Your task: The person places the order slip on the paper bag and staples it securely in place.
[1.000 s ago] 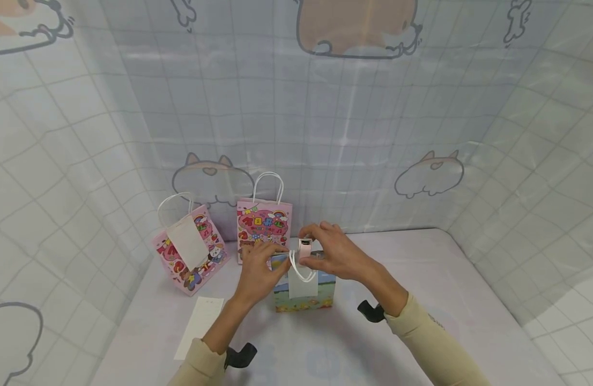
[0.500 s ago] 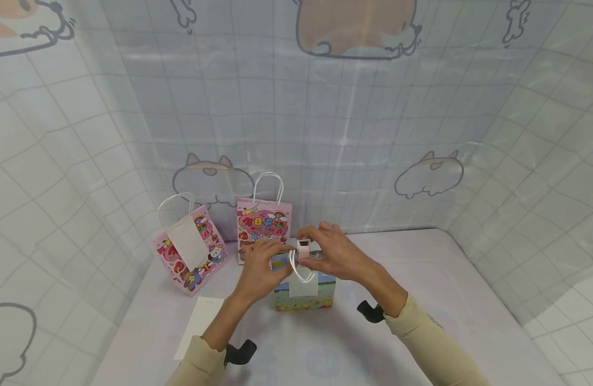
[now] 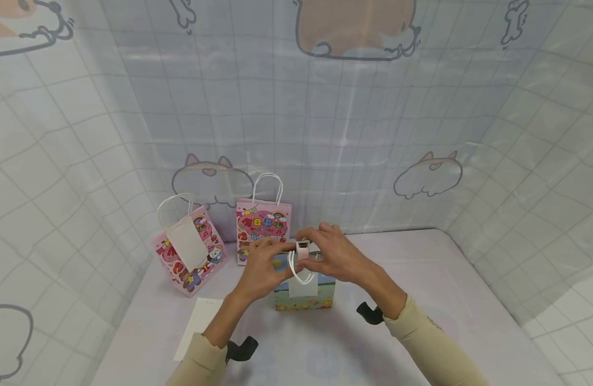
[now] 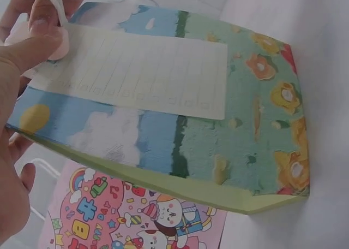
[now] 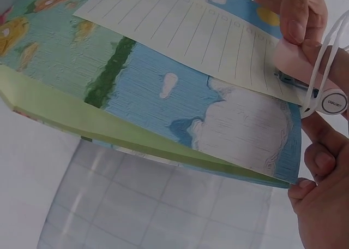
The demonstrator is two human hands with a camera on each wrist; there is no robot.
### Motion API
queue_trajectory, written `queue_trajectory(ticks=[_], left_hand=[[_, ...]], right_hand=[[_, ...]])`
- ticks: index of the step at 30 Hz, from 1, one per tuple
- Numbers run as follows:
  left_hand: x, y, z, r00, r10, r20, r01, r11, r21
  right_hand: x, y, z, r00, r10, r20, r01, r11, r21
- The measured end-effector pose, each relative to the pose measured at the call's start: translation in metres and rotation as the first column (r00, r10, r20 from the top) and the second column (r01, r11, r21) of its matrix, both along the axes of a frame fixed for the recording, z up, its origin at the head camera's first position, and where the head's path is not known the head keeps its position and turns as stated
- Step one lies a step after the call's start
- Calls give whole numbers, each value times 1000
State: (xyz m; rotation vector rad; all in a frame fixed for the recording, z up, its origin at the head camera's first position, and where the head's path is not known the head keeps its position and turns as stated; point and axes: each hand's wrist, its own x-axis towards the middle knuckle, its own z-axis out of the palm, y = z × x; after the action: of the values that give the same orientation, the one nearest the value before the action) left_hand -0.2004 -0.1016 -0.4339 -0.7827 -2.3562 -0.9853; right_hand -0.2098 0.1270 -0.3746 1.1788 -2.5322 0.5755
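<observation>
A pink stapler (image 3: 303, 250) sits at the top edge of a painted landscape paper bag (image 4: 264, 123). A lined white paper sheet (image 4: 147, 69) lies against the bag's front, its top end by the stapler. My right hand (image 3: 342, 254) grips the stapler from the right, thumb in front and fingers behind. From the left, my left hand (image 3: 262, 271) pinches the stapler too, thumb on its front; other fingers lie behind the bag's top. A white cord handle (image 3: 303, 281) loops over the front beside the thumbs. The stapler's jaws are partly hidden.
Behind stands a pink cartoon paper bag (image 3: 264, 222) with white cord handles. Another pink bag (image 3: 212, 252) leans at the left, a white sheet (image 3: 186, 244) on its front. One more white sheet (image 3: 200, 321) lies flat on the pale table (image 3: 398, 300).
My left hand has shifted slightly right, its thumb and forefinger coming from the bag's top edge onto the stapler. The stapler has moved slightly left. The bags stay where they were.
</observation>
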Motion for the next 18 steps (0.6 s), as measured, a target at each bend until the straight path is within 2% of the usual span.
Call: queue_trajectory(ticks=[8, 14, 18], left_hand=[[-4, -2, 1, 999, -15, 34, 16, 1000, -24], [-4, -2, 2, 1000, -20, 9, 21, 999, -34], [-4, -1, 4, 1000, -15, -3, 15, 999, -38]], right_hand=[[1, -2, 0, 999, -8, -33, 8, 1000, 7], [0, 0, 2, 997, -59, 49, 57, 997, 55], [-1, 2, 4, 992, -70, 108, 61, 994, 87]])
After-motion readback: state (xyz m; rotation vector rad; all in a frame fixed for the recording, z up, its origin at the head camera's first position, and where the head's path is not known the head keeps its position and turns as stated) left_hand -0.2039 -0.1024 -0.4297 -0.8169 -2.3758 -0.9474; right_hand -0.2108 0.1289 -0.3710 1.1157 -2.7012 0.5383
